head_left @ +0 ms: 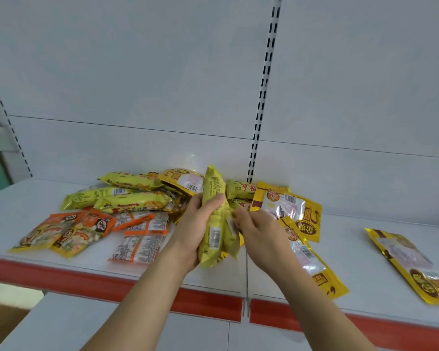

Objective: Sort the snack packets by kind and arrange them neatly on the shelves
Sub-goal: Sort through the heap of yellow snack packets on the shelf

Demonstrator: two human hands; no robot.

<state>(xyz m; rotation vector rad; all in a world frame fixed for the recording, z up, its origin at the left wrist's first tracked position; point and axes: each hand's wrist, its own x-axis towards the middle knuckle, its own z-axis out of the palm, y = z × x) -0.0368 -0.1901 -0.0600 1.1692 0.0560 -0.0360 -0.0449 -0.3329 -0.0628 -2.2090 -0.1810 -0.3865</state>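
My left hand (199, 224) grips a bunch of long yellow-green snack packets (214, 216), held upright above the white shelf (352, 236). My right hand (257, 230) touches the right side of that bunch with curled fingers; the view is too blurred to show whether it pinches a packet. More yellow-green packets (127, 196) lie piled at the back left. Orange packets (69, 229) and orange-and-clear packets (142, 234) lie at the front left. Gold pouches with clear windows (297, 211) lie to the right of my hands.
A single gold pouch (413, 264) lies apart at the far right of the shelf. The shelf has a red front strip (213, 304). A slotted upright (262, 92) splits the white back panel. A lower white shelf (112, 333) sits below.
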